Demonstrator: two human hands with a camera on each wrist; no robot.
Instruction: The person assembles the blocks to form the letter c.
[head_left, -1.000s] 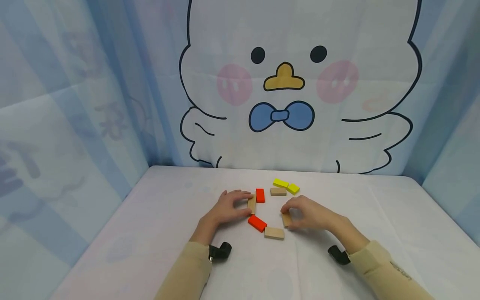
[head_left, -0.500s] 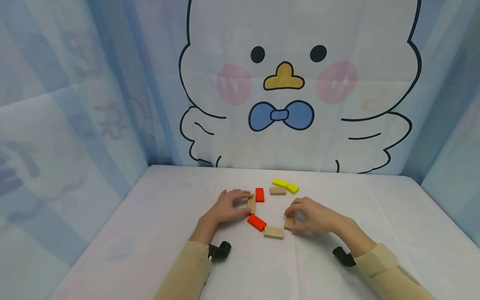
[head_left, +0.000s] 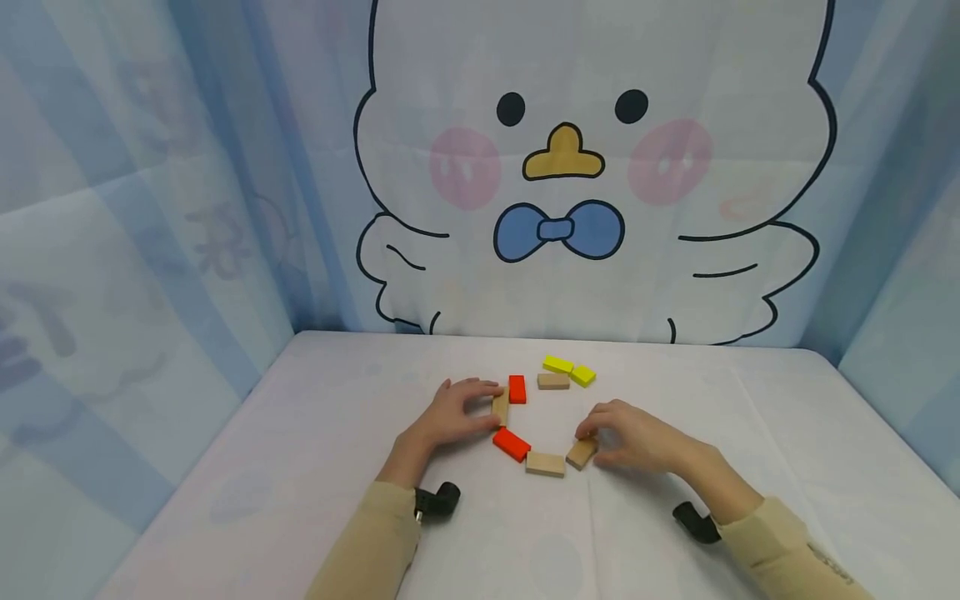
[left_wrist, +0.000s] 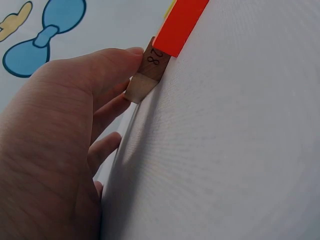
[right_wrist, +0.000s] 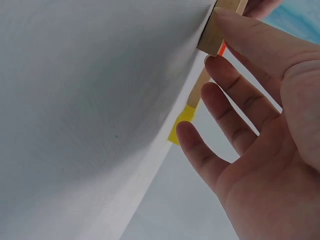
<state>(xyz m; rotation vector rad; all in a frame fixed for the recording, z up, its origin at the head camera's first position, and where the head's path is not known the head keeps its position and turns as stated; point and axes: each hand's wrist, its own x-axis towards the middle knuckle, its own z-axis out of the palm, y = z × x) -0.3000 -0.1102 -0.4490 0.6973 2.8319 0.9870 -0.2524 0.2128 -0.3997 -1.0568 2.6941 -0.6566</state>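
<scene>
On the left of a loose ring of blocks, my left hand (head_left: pixel 450 414) holds a wooden block (head_left: pixel 500 407) between thumb and fingers; the left wrist view shows "28" printed on this wooden block (left_wrist: pixel 152 61). Across the ring, thumb and index finger of my right hand (head_left: pixel 636 435) pinch another wooden block (head_left: pixel 582 454), which lies slanted. Its near end is close to a third wooden block (head_left: pixel 545 464) at the front. One red block (head_left: pixel 512 444) slants between that front block and the left-hand one. A second red block (head_left: pixel 517 389) stands by the left fingertips.
Farther back lie another wooden block (head_left: pixel 553 382) and two yellow blocks, one long (head_left: pixel 558 364) and one shorter (head_left: pixel 583 376), their corners close together. A pale cloth covers the table (head_left: pixel 262 483). Printed curtains (head_left: pixel 570 287) rise behind it and at both sides.
My right hand has shifted right and toward me, and its wooden block has moved nearer and turned to a slant. The left hand keeps its place on its block.
</scene>
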